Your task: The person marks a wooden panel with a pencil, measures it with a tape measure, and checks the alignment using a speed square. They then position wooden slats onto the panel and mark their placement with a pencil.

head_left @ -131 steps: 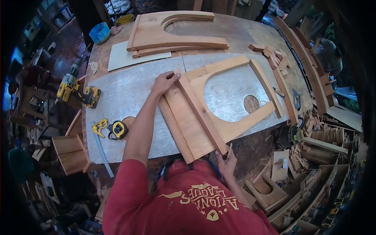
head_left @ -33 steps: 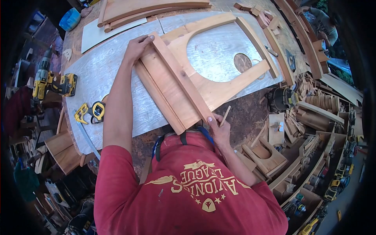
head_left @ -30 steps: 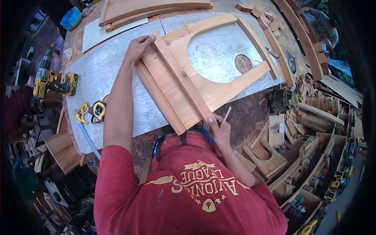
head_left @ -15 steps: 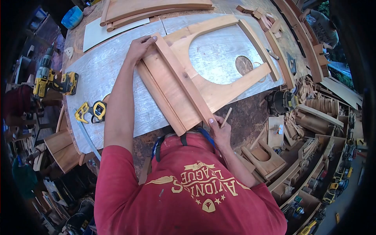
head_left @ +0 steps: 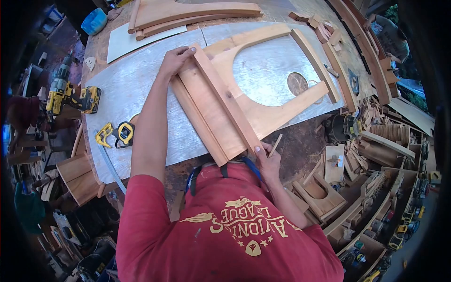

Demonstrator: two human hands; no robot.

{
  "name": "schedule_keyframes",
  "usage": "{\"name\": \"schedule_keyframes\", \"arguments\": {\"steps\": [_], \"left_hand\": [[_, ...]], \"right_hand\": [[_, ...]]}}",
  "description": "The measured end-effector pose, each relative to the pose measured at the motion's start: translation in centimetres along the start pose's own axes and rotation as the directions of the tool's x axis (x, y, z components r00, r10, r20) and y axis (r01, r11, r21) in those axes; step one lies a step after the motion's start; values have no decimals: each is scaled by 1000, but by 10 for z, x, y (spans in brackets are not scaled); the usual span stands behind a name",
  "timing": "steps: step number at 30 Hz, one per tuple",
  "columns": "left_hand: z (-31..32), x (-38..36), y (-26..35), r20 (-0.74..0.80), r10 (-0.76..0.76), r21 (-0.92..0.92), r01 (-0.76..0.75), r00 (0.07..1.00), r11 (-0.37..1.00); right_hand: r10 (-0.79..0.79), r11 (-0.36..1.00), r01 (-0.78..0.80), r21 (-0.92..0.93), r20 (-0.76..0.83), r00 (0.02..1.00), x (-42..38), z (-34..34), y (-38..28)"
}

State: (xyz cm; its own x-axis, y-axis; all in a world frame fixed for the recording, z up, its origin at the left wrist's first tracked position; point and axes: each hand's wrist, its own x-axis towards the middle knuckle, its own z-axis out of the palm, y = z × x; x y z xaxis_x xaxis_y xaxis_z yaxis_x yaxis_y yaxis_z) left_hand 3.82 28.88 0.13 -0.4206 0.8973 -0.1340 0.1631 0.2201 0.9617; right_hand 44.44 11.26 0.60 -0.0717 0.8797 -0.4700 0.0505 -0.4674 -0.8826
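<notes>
Gripping a wooden strip (head_left: 227,92) at both ends, hands (head_left: 175,62) (head_left: 269,163) curled, thin stick (head_left: 276,145) in the right.

The strip (head_left: 233,110) is pinkish-tan (one dark knot (head_left: 229,94)), the panel (head_left: 250,113) honey, the drill (head_left: 57,99) yellow-and-black, the shirt (head_left: 188,254) red.

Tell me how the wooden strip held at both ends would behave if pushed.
The wooden strip looks straight and solid, so it would probably stay stiff. Its squared edges make rolling unlikely. Lying across the wooden panel with the curved cutout, it might slide if unfastened; the view doesn't settle that.
</notes>
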Motion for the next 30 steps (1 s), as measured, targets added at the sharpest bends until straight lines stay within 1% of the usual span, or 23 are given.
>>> {"name": "schedule_keyframes", "arguments": {"steps": [3, 6, 12, 15, 21, 27, 30], "left_hand": [[1, 2, -2, -35, 14, 28, -13, 999, 1000], [0, -2, 2, -14, 1, 25, -1, 1000, 1000], [0, 0, -2, -13, 43, 45, -43, 999, 998], [0, -4, 1, -12, 74, 22, -73, 997, 997], [1, 1, -5, -18, 48, 44, -47, 999, 998], [1, 4, -8, -2, 40, 12, -40, 999, 999], [1, 4, -9, -7, 53, 52, -53, 999, 997]], "right_hand": [[-6, 1000, 6, -5, 1, 1000, -1, 0, -2], [-26, 999, 26, -45, -5, 1000, 0, 1, -1], [-41, 999, 41, -11, 15, 999, -1, 0, 0], [-51, 999, 51, -9, 19, 999, 0, 0, 1], [-64, 998, 65, -26, 22, 998, 3, -4, 6], [-77, 996, 77, -46, -2, 997, 0, 1, 1], [-92, 994, 92, -58, 4, 996, 1, 0, 3]]}}
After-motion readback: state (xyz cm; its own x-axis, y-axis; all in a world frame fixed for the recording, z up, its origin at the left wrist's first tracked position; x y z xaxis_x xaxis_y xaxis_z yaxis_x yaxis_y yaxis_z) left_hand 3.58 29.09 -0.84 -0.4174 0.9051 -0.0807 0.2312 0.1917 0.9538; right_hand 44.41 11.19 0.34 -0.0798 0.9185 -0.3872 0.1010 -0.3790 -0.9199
